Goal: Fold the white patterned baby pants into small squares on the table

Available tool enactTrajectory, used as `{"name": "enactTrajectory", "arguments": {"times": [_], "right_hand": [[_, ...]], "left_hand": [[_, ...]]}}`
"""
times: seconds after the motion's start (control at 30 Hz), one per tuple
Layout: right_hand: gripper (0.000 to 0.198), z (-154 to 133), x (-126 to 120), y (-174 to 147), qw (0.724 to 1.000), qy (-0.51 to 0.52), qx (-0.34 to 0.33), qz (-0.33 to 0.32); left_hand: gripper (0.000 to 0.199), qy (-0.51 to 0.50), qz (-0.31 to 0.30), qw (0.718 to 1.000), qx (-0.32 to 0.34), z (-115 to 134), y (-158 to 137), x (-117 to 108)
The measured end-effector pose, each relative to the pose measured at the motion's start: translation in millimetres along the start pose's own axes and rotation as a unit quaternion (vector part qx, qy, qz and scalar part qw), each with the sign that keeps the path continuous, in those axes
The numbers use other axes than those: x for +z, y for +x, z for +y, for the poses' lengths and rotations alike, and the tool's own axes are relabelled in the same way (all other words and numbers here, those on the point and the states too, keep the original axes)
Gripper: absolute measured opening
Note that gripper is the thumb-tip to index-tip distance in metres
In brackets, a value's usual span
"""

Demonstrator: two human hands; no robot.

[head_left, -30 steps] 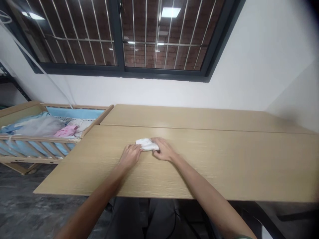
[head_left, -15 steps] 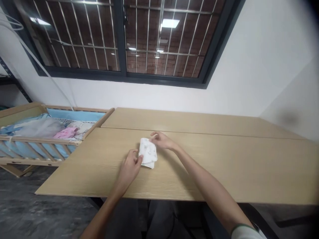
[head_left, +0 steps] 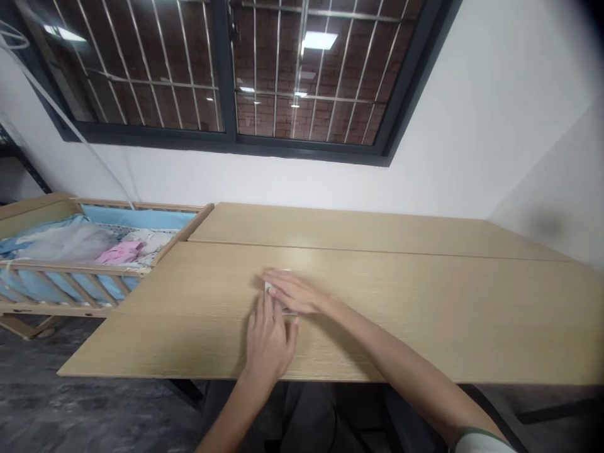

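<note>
A small folded white piece [head_left: 268,286], soft-looking with a faint print, lies on the wooden table [head_left: 401,314]; I cannot tell whether it is cloth or paper. Only slivers of its edges show, since both hands cover it. My right hand [head_left: 293,293] lies flat across its top with fingers stretched to the left. Just in front of it, my left hand [head_left: 268,340] rests palm down, fingers pointing away from me. Its fingertips reach the left front part of the white piece and sit close to the right fingers.
To the left stands a wooden crib [head_left: 89,272] with blue lining, a pink cloth [head_left: 120,253] and pale sheer fabric inside. A barred window [head_left: 302,82] is set in the white wall behind the table. A white cord [head_left: 94,154] hangs above the crib.
Both hands have come together over the white piece. My right hand went from pinching its upper right corner to lying flat on it; my left hand moved right and flattened.
</note>
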State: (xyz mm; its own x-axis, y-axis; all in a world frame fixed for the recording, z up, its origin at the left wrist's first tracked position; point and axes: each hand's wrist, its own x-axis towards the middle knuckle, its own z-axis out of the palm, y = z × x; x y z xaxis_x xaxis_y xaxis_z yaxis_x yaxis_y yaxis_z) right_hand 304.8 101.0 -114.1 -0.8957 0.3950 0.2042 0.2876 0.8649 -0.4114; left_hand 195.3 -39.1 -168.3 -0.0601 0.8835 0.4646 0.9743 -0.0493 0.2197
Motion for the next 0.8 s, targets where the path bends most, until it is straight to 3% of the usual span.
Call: {"name": "enactTrajectory", "arguments": {"times": [0.13, 0.23, 0.43, 0.6, 0.7, 0.8], "right_hand": [[0.051, -33.4, 12.2, -13.0, 0.991, 0.051, -0.056, -0.11], [0.05, -32.9, 22.4, -17.2, 0.985, 0.075, -0.05, -0.146], [0.055, 22.8, 15.1, 1.6, 0.992, 0.01, -0.01, -0.129], [0.063, 73.8, 6.1, 22.4, 0.995, -0.045, 0.044, -0.072], [0.066, 81.1, 7.6, 24.2, 0.995, -0.057, 0.049, -0.062], [0.065, 76.3, 10.6, 17.0, 0.994, -0.089, 0.055, -0.023]], "left_hand": [[0.051, -0.03, -0.076, 0.996, 0.03, 21.1, -13.4, 13.5], [0.048, -0.032, -0.096, 0.995, 0.012, 24.3, -15.8, 16.5], [0.058, -0.026, -0.071, 0.997, 0.002, 18.9, -14.7, 16.7], [0.06, -0.048, -0.037, 0.998, -0.003, 20.6, -18.4, 30.4], [0.059, -0.038, -0.029, 0.999, 0.003, 20.6, -18.1, 31.0], [0.052, -0.042, -0.046, 0.998, 0.007, 10.3, -5.4, 16.2]]}}
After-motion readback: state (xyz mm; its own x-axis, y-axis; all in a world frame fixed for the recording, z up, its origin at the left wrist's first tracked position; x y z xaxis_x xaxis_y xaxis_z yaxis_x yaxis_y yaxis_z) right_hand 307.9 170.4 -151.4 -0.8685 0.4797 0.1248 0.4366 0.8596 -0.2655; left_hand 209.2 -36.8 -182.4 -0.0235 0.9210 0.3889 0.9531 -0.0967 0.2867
